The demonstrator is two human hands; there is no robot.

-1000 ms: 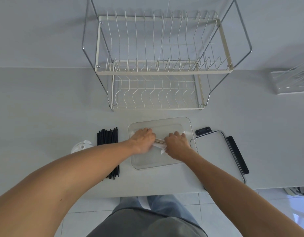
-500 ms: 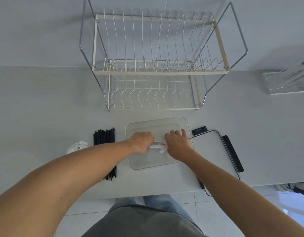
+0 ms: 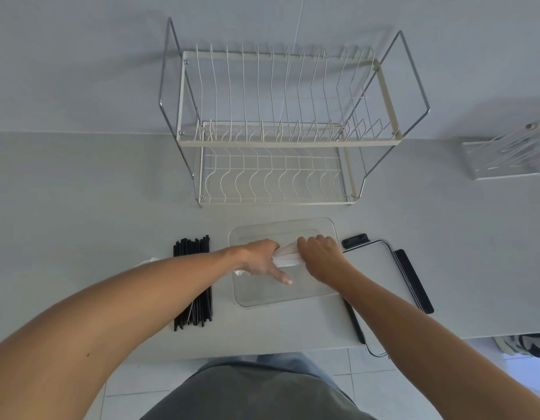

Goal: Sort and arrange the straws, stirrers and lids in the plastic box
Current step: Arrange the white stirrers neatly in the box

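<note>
While both hands work inside the clear plastic box point(image 3: 285, 294), the only view, from the head camera, looks straight down on them. The left hand point(image 3: 260, 258) curls its fingers round one end of a pale bundle of stirrers point(image 3: 285, 256), thumb stretched out toward the box floor; the right hand point(image 3: 318, 253) grips the other end with bent fingers. Whether the bundle is wrapped stirrers or paper straws cannot be told for sure, since the hands cover most of it. It hangs or rests just above the box floor, near the far half of the box.

To the left of the box lies a row of black straws point(image 3: 193, 281), partly under the left forearm, and beyond them a white lid point(image 3: 149, 261) peeks out. To the right of the box sits its own cover point(image 3: 381, 278) with black clips. Behind the box stands a wire dish rack point(image 3: 275, 128).

To do this step well, I judge the bundle should be squared up at both ends, then laid flat along one long wall of the box, so room is left beside it for the black straws and the lids. Letting go with both hands together should keep the sticks from fanning out.
</note>
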